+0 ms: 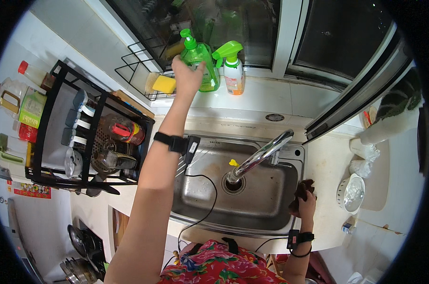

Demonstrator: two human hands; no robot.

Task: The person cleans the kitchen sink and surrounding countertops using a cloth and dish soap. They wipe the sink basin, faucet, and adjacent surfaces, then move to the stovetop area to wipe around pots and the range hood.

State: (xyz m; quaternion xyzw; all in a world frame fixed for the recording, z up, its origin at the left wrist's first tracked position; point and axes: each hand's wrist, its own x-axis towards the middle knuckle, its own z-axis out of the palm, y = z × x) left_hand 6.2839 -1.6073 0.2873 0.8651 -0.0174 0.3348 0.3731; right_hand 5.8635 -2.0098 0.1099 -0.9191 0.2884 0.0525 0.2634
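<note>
My left hand (pixel 187 76) is around a green pump bottle (pixel 202 53) on the tiled window sill, thumb on its front and fingers at its left side. A spray bottle (pixel 234 80) with a green trigger head stands just right of it. Beside my left wrist, a yellow sponge (pixel 164 84) sits in a black wire rack (pixel 138 65). At the right rim of the stainless steel sink (pixel 267 209), my right hand (pixel 307 205) grips a bunched dark brown cloth (pixel 302 193). Part of the cloth hangs over the sink's edge.
A chrome faucet (pixel 260 158) arches over the sink drain, near a small yellow object (pixel 233 162). On the left stands a black shelf rack (pixel 100 99) with jars and bottles. A white perforated basket (pixel 352 193) lies right. Cables run from bands on both wrists.
</note>
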